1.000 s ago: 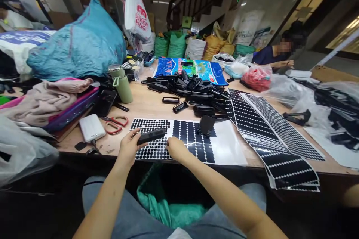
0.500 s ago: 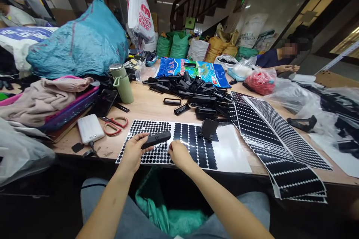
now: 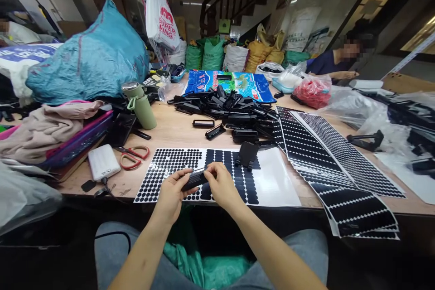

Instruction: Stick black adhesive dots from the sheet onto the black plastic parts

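Head: cluttered table (image 3: pixel 170 129) (staircase (image 3: pixel 249 10) behind)

Single head-worn camera, mounted above the blue-trousered lap (image 3: pixel 302 256). Axis: forward and down across the pale brown wood-topped table (image 3: pixel 173 129). Near range: bare left hand (image 3: pixel 171 189), 7 o'clock; bare right hand (image 3: pixel 220 182), 6 o'clock. Far range: dark-railed staircase (image 3: pixel 217 16), 12 o'clock.

Pale wooden tabletop (image 3: pixel 176 129): loaded

Left: green flask (image 3: pixel 145 112) upright; red-handled scissors (image 3: pixel 131 151) lying just beside a white device (image 3: pixel 103 162). Centre: piled black plastic parts (image 3: pixel 234 111). Near edge: flat sticker sheet (image 3: pixel 277 181). Right: overlapping black-strip sheets (image 3: pixel 309 145), ends overhanging the edge.
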Available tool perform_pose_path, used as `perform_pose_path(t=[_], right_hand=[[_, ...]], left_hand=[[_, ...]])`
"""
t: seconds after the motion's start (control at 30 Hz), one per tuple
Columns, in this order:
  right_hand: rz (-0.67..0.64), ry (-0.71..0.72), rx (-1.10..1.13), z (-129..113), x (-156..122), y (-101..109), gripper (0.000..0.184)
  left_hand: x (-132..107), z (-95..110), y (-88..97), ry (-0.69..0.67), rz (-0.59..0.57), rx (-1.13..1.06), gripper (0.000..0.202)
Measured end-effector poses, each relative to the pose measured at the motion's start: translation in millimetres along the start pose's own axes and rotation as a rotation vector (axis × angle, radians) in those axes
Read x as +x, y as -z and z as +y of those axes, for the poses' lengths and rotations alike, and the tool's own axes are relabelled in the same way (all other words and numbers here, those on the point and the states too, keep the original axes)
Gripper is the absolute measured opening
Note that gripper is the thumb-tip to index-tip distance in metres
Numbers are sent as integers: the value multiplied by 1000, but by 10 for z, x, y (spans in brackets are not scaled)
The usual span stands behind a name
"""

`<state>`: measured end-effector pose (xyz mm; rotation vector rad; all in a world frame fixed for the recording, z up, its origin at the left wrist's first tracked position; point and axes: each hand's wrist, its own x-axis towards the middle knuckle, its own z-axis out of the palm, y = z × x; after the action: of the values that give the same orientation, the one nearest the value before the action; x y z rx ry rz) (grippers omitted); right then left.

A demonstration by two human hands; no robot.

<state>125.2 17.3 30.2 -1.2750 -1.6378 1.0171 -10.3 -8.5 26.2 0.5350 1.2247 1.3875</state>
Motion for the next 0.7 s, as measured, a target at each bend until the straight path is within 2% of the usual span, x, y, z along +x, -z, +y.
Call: perform_pose_path(t=[0.17,0.43,0.7], right_hand=[[39,-2,11,19,-9,49,11],[2,4,-23,24,-73,141,10],[-5,-35,-5,57,-136,215,11]], left_hand=[[-60,-7,-104,-23,-17,-32,23],[-121,-33,-185,-33,15,-17,24],[-133,-93,-250,-25,-2,12,27]])
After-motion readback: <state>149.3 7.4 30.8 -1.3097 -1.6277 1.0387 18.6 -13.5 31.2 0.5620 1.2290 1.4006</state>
